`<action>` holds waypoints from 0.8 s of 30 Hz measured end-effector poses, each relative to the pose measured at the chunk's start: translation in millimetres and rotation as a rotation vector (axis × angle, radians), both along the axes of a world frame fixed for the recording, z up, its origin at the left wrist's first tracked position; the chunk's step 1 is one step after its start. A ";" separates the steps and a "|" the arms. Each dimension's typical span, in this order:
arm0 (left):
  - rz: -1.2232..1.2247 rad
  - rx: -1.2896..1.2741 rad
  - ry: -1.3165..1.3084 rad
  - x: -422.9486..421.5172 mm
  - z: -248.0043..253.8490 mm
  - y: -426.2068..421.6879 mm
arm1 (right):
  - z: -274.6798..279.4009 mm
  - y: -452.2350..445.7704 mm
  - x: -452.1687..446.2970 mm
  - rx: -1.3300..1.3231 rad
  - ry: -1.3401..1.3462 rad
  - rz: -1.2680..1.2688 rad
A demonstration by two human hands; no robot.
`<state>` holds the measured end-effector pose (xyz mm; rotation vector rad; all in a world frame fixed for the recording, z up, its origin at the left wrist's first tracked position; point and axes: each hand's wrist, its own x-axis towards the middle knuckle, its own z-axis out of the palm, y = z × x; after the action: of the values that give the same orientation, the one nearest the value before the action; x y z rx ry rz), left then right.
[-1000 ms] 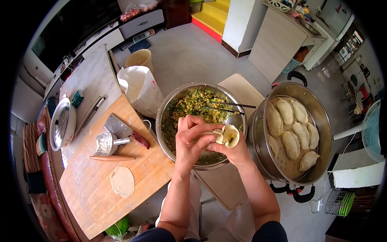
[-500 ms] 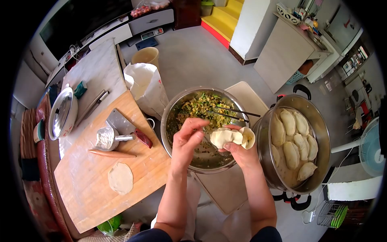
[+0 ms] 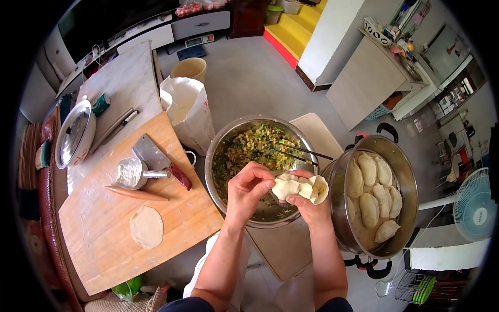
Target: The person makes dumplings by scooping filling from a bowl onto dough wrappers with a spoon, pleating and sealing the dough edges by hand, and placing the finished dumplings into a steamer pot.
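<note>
Over the near side of the steel bowl, my right hand [image 3: 311, 205] supports a half-folded dumpling [image 3: 291, 188] from below and behind, thumb on its near face. The dumpling's right end gapes open, while its left part is pressed together. My left hand [image 3: 250, 188] pinches the dumpling's left end between thumb and fingers. Chopped green and yellow filling [image 3: 249, 145] lies in the steel bowl [image 3: 210, 171], with dark chopsticks [image 3: 296, 154] resting across its right side. A steamer pot [image 3: 410, 208] at the right holds several shaped dumplings [image 3: 369, 210].
On the wooden board [image 3: 99, 249] at left lie a round dough wrapper [image 3: 146, 227], a rolling pin [image 3: 136, 193], a cleaver [image 3: 150, 151] and a metal scoop of flour [image 3: 131, 172]. Behind stands a white sack [image 3: 189, 112]. A fan [image 3: 473, 208] is at far right.
My left hand has come down and right onto the dumpling's left end, its fingers closing there. The right hand still holds the dumpling. The whole view has shifted slightly.
</note>
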<state>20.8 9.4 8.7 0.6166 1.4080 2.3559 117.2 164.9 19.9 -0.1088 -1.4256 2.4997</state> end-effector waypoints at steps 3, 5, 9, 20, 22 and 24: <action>0.015 -0.058 0.054 -0.3 3.9 -3.1 | -1.2 -1.0 0.0 -0.002 0.010 -0.005; 0.005 0.005 0.091 0.4 12.2 -3.6 | 1.0 -0.9 0.0 -0.006 0.037 0.011; -0.013 0.063 0.159 -1.4 9.2 -1.5 | -4.1 4.2 2.1 0.038 0.053 0.026; 0.168 -0.161 0.338 0.2 18.1 -3.3 | 0.2 -0.6 -1.0 -0.039 0.047 0.072; 0.173 -0.175 0.361 -0.3 21.6 -5.3 | 0.3 -0.7 -1.2 -0.046 0.047 0.073; 0.142 -0.144 0.337 -0.4 24.7 -6.0 | 0.4 -0.5 -1.5 -0.049 0.051 0.065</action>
<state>20.4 3.4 33.4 0.9341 1.8017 2.3063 115.7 164.4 20.3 -0.0074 -1.3686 2.5713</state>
